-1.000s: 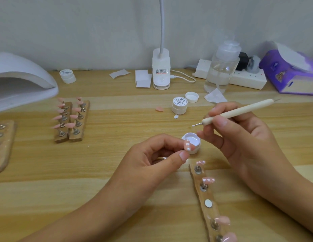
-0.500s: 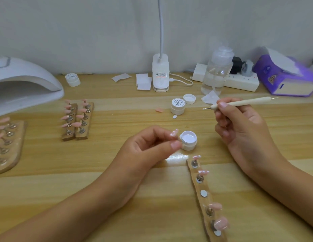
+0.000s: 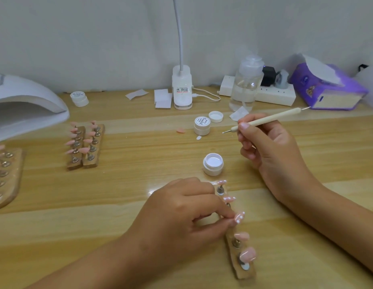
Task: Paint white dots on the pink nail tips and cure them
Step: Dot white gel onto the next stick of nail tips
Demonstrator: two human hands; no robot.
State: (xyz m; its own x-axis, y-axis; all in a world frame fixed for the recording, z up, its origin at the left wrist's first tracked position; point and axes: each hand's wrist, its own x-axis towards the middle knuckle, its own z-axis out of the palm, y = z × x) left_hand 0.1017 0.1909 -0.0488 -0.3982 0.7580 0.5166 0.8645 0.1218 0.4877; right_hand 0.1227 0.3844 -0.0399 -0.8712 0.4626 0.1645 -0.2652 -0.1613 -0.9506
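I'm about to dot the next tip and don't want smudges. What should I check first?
1. Dotted pink nail tip seated on long wooden holder strip: cannot tell; left hand pinches it.
2. Small round white gel pot open: ok.
3. Cream dotting pen gripped by right hand: ok.
4. Paint on pen's metal point: cannot tell.
5. Plain pink tip next down the strip uncovered: ok.

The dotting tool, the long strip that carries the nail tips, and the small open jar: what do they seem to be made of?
Dotting tool: pale matte handle, perhaps wood or plastic; the thin grey tip looks like metal.
Strip: probably wood, tan and matte like raw board.
Open jar: probably white plastic, judging by its smooth, slightly glossy wall, though I cannot be sure.
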